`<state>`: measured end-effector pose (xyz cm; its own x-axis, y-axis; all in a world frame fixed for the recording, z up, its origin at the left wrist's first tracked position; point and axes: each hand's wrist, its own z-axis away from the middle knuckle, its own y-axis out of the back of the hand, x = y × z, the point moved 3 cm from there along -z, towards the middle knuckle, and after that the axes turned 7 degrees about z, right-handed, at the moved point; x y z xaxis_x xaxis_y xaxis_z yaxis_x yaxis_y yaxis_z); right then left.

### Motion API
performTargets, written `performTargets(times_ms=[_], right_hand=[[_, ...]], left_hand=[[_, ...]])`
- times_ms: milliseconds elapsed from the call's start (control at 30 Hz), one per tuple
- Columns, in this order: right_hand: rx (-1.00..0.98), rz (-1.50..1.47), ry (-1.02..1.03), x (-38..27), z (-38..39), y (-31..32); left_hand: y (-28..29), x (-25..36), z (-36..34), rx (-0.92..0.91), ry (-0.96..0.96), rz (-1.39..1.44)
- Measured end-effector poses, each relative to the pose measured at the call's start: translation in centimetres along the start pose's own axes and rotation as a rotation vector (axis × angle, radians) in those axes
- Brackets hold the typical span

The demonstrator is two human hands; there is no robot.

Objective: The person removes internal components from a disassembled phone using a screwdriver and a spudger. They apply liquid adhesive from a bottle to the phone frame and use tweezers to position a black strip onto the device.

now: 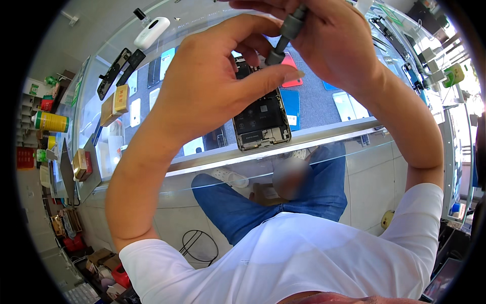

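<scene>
An opened smartphone [263, 114] lies at the near edge of the counter, its black battery and metal inner parts bared. Over its upper part, my right hand [331, 48] grips a dark grey screwdriver [289, 33], held at a slant. My left hand [217, 76] is curled around the screwdriver's lower end, with the thumb stretched just below it and the fingers bent. The screwdriver's tip and the top of the phone are hidden by my left hand.
Under the glass counter [324, 136] lie several phones, among them a blue one [290, 104]. A white rounded device [152, 33], dark phone frames [114, 73] and a small cardboard box [120, 99] sit at the left. Loose parts [390, 38] line the right side.
</scene>
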<state>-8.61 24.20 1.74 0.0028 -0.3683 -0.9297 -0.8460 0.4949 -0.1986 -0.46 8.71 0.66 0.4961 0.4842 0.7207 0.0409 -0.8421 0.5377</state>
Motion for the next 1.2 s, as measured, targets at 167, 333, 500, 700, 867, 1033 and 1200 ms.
performTargets(times_ms=[167,333,500,700,867,1033,1200], right_hand=[[-0.109,0.213,-0.03,-1.0,0.5,-2.0],[0.031,0.481,-0.021,-1.4,1.2,-0.9],[-0.023,1.169,0.032,0.9,1.5,3.5],[-0.077,1.21,-0.376,-0.2,1.9,2.0],[-0.066,1.022,-0.376,0.3,1.9,2.1],[-0.053,0.874,-0.369,1.1,1.6,2.9],[-0.013,0.833,-0.325,1.7,1.4,3.7]], left_hand=[[-0.9,-0.6,0.0,0.101,0.036,0.165],[1.9,-1.6,-0.2,0.179,0.124,0.435],[5.6,-2.7,-0.2,0.062,0.273,0.279],[4.8,-2.4,0.1,-0.045,0.613,0.225],[4.4,-2.3,0.2,-0.108,0.558,0.184],[4.6,-2.7,0.2,-0.134,0.558,0.241],[4.5,-2.4,0.1,-0.132,0.598,0.283]])
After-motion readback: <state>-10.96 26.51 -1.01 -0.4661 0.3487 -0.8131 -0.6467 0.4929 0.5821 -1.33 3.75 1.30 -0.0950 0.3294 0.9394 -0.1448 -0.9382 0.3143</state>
